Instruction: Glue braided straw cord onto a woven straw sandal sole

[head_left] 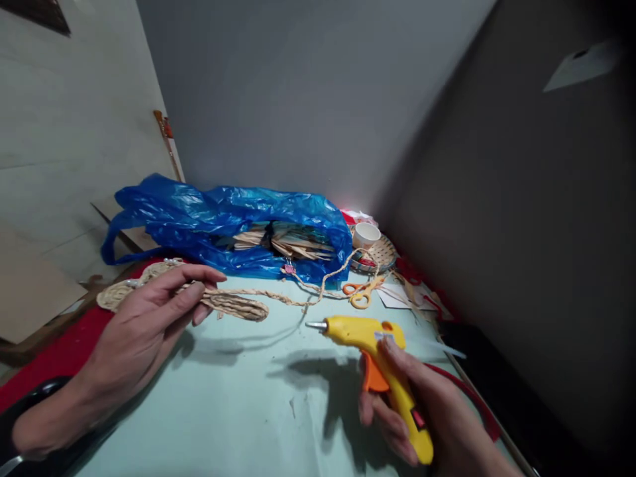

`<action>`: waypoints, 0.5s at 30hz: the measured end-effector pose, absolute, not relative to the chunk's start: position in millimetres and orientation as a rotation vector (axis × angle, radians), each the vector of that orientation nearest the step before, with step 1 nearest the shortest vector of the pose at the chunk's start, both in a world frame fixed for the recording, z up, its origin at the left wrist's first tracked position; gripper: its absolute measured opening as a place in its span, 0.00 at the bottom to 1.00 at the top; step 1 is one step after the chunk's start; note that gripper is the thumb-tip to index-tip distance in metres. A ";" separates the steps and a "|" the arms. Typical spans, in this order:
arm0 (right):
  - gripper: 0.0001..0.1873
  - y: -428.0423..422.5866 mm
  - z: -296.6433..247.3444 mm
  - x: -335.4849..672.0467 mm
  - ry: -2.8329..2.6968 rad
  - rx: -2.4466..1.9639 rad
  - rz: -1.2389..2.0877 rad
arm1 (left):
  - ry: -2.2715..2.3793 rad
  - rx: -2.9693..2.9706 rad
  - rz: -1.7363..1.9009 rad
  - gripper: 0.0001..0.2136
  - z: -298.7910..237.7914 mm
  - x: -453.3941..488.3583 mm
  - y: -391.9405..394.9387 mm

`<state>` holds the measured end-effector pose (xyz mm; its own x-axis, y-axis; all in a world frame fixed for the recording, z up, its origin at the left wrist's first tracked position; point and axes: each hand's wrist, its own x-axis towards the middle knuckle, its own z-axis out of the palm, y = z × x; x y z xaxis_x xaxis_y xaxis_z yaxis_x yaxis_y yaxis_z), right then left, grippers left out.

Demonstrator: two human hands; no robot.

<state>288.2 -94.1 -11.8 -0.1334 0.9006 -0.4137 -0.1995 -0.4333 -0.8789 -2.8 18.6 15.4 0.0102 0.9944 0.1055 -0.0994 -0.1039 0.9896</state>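
Note:
My left hand (169,301) pinches a flat coil of braided straw cord (238,307), its rounded end sticking out to the right past the fingertips. From the coil a loose length of the braid runs right across the table, loops up and ends at a small pink clip (289,269). In my right hand (412,391) is a yellow glue gun (365,331) with an orange trigger. Its metal nozzle points left toward the coil, with a gap between them. A clear glue stick (447,348) juts from the gun's rear.
A blue plastic bag (238,209) with bundled straw strips (298,242) lies at the back. Orange-handled scissors (361,296), a woven tray (385,255) and a white cup (366,234) are back right. More coiled braid (114,296) lies behind my left hand. Walls bound the table.

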 end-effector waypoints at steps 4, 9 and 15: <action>0.41 -108.3 -27.9 299.6 -0.879 -1.404 1.753 | 1.054 1.277 1.292 0.10 18.2 -1.3 15.6; 0.40 -112.8 -29.0 294.9 -1.015 -1.552 1.735 | 1.033 1.337 1.211 0.11 14.9 -0.9 7.9; 0.40 -117.8 -25.9 301.5 -1.338 -1.809 1.372 | 1.012 1.357 1.138 0.13 7.7 -0.4 1.6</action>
<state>301.5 -117.8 -25.9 0.0086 0.9058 -0.4237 0.4011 -0.3913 -0.8283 -0.4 1.6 7.7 0.1908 0.9768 0.0968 -0.0185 -0.0950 0.9953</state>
